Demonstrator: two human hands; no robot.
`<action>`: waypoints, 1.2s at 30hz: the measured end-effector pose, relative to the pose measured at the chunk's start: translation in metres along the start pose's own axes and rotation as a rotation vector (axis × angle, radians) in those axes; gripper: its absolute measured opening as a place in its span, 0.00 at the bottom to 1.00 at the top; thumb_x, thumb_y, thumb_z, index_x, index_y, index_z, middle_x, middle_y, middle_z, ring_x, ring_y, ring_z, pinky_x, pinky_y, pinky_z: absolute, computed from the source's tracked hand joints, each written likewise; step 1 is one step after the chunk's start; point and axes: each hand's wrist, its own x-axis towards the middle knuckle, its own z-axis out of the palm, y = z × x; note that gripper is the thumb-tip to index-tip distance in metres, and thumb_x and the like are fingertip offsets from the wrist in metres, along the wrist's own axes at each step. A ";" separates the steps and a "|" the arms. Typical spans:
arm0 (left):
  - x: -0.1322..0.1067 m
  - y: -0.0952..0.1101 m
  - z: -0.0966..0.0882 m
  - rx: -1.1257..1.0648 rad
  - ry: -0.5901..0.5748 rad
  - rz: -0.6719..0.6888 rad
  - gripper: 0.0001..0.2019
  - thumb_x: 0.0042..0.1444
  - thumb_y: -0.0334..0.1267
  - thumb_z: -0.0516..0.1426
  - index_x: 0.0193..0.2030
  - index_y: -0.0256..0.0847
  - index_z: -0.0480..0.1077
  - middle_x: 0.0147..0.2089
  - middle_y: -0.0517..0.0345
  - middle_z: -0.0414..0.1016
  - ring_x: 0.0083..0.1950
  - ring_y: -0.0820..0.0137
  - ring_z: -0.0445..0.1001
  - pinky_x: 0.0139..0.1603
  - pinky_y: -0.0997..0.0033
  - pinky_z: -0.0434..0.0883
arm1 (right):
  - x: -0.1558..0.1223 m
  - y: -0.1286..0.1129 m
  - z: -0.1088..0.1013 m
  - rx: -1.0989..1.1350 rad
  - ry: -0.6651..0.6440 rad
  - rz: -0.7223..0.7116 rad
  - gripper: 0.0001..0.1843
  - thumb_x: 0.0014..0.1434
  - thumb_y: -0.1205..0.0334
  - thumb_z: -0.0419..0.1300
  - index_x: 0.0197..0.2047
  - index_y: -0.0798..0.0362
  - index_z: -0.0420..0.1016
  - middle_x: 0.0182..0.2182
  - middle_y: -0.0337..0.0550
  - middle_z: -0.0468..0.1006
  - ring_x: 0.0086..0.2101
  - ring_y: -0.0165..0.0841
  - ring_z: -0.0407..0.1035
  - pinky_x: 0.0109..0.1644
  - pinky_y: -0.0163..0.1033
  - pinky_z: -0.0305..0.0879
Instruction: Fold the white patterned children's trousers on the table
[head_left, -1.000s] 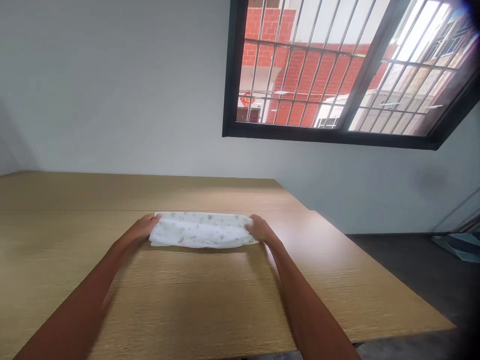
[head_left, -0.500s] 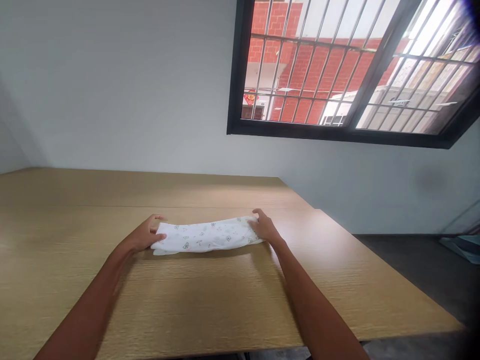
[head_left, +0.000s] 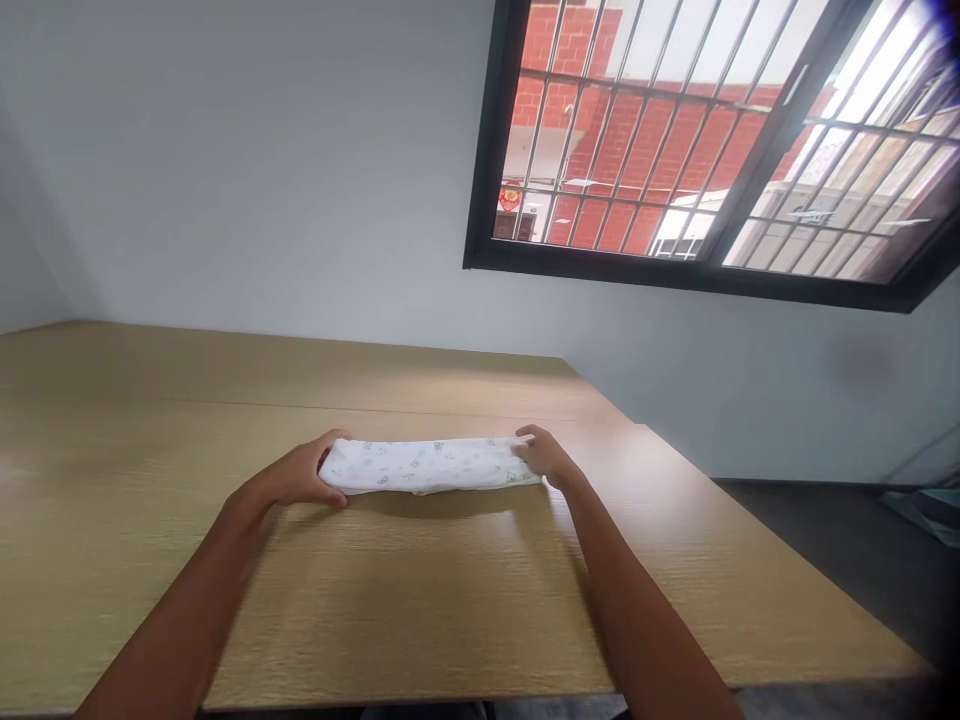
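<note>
A white cloth [head_left: 431,465] with a small printed pattern lies folded into a long narrow strip on the wooden table [head_left: 450,600]. My left hand [head_left: 304,478] grips the strip's left end, fingers curled over it and thumb under. My right hand [head_left: 546,458] pinches the right end. Both arms reach forward from the table's near edge.
A white wall stands behind the table, with a black-framed barred window [head_left: 705,150] up on the right. The table's right edge drops to a dark floor [head_left: 847,560]. A seam runs across the tabletop behind the cloth.
The cloth has been folded narrower, from a wider band into a thin strip. Both hands went from resting at its ends to gripping them.
</note>
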 end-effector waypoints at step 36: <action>0.037 0.045 0.131 0.544 0.170 0.342 0.25 0.68 0.39 0.43 0.69 0.31 0.59 0.72 0.41 0.56 0.73 0.55 0.53 0.72 0.51 0.56 | -0.062 -0.072 0.101 -0.420 -0.137 -0.634 0.27 0.73 0.52 0.43 0.66 0.58 0.63 0.68 0.57 0.60 0.68 0.43 0.52 0.69 0.52 0.51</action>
